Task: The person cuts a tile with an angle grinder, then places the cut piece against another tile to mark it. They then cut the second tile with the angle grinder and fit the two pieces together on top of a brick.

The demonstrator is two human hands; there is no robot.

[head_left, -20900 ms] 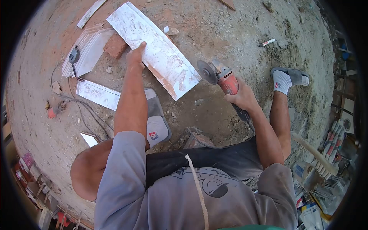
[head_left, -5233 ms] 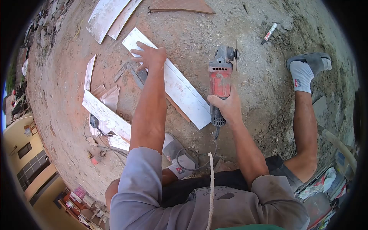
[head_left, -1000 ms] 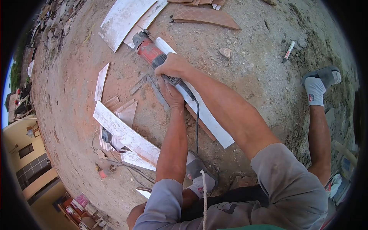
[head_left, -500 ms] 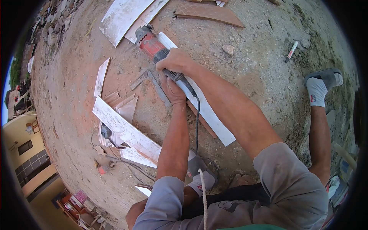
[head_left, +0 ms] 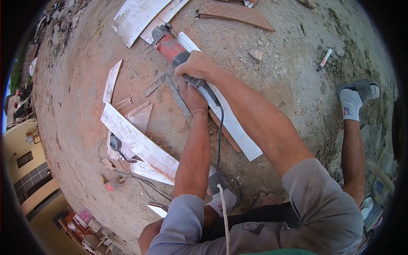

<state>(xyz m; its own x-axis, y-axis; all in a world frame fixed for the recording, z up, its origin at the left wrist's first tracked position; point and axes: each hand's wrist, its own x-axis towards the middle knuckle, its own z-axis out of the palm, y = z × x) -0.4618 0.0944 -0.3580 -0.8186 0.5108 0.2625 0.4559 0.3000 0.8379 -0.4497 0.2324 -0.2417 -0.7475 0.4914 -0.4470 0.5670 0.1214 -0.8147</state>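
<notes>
My right hand [head_left: 199, 66] is wrapped over the body of a red and black angle grinder [head_left: 171, 47]. Just below it, my left hand [head_left: 194, 98] is closed against the grinder's rear handle, its fingers partly hidden. The grinder's head and disc point away from me, near the far end of a long white tile strip [head_left: 242, 136]. A brown strip [head_left: 225, 132] shows along the left edge of that tile. Close by my left hand, a metal angle square [head_left: 175, 93] lies on the dirt. The grinder's black cord [head_left: 220, 131] runs back toward my foot.
White tile pieces [head_left: 138, 19] lie at the far end, beside brown tiles [head_left: 236, 15]. At left are another long white tile [head_left: 131, 131], stacked strips, a black-ended tool [head_left: 115, 143] and a red tool [head_left: 114, 184] among cables. A marker-like tube [head_left: 325, 58] lies right.
Both hands and the grinder appear slightly lower and to the right in view, while the camera has shifted a little. The grip looks the same.
</notes>
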